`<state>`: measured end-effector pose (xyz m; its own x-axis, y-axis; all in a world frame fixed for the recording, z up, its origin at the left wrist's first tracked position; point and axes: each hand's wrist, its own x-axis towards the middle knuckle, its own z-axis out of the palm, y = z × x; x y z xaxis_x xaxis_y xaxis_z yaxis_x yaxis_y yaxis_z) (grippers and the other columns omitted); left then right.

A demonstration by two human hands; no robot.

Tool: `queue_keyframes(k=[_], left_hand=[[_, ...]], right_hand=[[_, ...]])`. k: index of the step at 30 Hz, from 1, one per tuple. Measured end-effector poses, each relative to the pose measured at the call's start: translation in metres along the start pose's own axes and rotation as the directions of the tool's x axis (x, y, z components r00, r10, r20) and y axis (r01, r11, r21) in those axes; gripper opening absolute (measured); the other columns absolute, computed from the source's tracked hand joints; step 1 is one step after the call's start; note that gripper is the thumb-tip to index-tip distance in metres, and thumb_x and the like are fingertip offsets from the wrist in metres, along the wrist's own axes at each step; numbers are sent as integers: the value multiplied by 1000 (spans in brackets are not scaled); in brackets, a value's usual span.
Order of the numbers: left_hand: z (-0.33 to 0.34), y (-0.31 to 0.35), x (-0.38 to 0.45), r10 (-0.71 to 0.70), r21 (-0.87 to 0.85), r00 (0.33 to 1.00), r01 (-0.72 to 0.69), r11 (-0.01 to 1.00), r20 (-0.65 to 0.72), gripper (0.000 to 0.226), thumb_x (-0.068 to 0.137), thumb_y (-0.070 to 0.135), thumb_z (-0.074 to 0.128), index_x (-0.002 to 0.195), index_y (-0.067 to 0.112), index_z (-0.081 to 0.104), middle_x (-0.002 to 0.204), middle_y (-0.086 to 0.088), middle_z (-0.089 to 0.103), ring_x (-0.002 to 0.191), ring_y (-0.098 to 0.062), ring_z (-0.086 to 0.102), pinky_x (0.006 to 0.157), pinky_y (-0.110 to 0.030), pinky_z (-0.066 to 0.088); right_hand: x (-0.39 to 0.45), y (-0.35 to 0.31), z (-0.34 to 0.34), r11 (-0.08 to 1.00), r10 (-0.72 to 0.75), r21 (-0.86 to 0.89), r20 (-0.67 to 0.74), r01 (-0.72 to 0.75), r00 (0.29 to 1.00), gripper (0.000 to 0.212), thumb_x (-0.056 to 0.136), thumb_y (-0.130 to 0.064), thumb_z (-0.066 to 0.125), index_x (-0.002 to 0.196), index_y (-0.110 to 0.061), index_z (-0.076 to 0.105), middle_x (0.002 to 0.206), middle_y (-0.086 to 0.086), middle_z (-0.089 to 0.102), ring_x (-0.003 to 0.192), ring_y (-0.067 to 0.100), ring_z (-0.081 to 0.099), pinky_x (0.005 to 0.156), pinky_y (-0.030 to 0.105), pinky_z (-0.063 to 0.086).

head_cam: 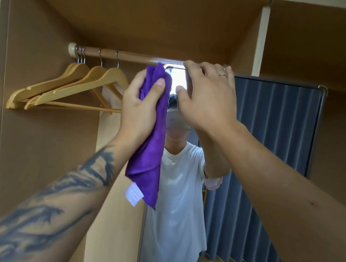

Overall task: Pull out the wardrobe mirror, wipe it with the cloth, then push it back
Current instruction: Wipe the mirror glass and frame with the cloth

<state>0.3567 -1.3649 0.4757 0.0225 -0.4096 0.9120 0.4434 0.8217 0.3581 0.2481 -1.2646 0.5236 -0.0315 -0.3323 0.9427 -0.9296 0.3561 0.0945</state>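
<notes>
Wardrobe mirror (270, 137) stands pulled out beneath the rail (132, 56). My right hand (207, 98) grips its top edge, steadying it; my left hand (139, 108) clutches the purple cloth (147, 159), best wiped top downward.

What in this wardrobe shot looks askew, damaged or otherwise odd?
Nothing stands out. The wooden hangers hang on the rail, the left hand grips the purple cloth, and the right hand holds the mirror at its top edge.
</notes>
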Motion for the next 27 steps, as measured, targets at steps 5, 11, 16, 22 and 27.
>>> queue_keyframes(k=[5, 11, 16, 22, 27], left_hand=[[-8, -16, -54, -41, -22, 999, 41, 999, -21, 15, 107, 17, 62, 118, 18, 71, 97, 23, 73, 93, 7, 65, 83, -10, 46], [-8, -7, -26, -24, -35, 1000, 23, 999, -14, 14, 106, 17, 63, 114, 13, 73, 98, 12, 73, 92, 2, 65, 84, -16, 48], [-1, 3, 20, -17, -97, 1000, 15, 995, -24, 12, 104, 15, 63, 109, 10, 74, 85, 18, 71, 83, 3, 62, 79, -14, 47], [-4, -17, -24, -72, -143, 997, 69, 987, -14, 11, 105, 21, 62, 106, 19, 73, 87, 19, 71, 85, 4, 64, 77, -15, 48], [-20, -35, -82, -201, -164, 980, 196, 967, -11, 14, 102, 26, 64, 100, 17, 75, 85, 9, 68, 82, -4, 60, 76, -19, 47]], right_hand=[[0, 0, 3, 1000, 2, -11, -12, -2, 1000, 58, 99, -49, 50, 154, -30, 43, 152, 3, 53, 145, 29, 41, 129, 51, 10], [-2, -1, 5, 1000, -1, -1, -35, 1, 999, 60, 98, -48, 49, 153, -27, 45, 150, 3, 53, 144, 29, 41, 130, 51, 11], [-3, 2, 7, 1000, -9, -10, -46, 9, 999, 59, 99, -49, 48, 154, -28, 44, 150, 2, 52, 144, 27, 40, 130, 50, 11], [-2, 1, 10, 1000, -1, -19, -52, 0, 999, 59, 98, -50, 48, 153, -29, 44, 150, 2, 53, 144, 27, 41, 130, 50, 11], [-2, -3, 11, 1000, 24, -14, -51, -25, 998, 58, 97, -50, 48, 152, -30, 45, 151, 3, 52, 146, 28, 40, 130, 51, 10]])
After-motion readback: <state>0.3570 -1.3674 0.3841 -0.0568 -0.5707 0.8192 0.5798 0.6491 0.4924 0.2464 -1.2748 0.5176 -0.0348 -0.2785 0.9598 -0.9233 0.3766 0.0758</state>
